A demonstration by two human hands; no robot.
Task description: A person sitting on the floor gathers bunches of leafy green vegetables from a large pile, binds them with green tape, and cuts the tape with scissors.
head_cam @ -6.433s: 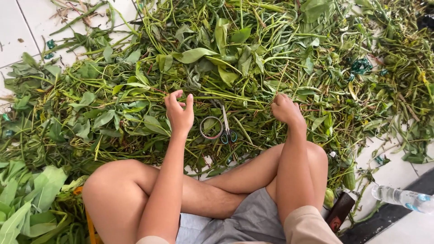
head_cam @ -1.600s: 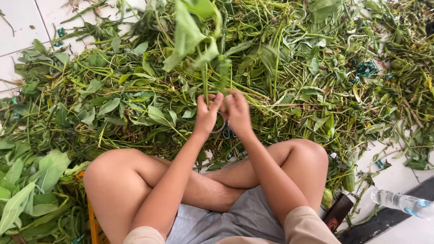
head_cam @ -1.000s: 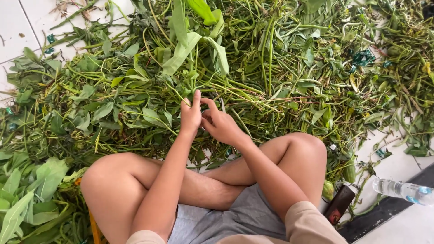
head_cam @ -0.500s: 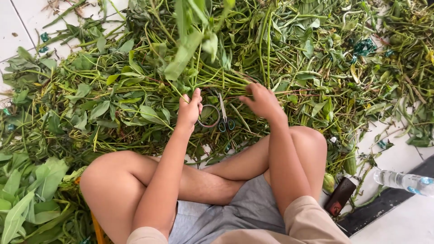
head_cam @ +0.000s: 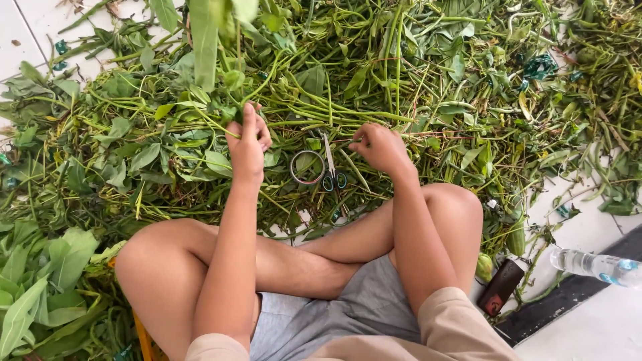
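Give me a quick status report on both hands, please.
Left hand raised, gripping a leafy stem bunch. Right hand pinching a thin stem on the pile. Scissors and tape ring lying between the hands.

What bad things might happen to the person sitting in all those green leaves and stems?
The small scissors with green handles lie half hidden among the stems, close to the right hand, so fingers might get nicked when reaching in. The left hand holds a leafy green stem up; pulling it could drag tangled stems along. The clear plastic water bottle lies on its side on the white floor and might roll away.
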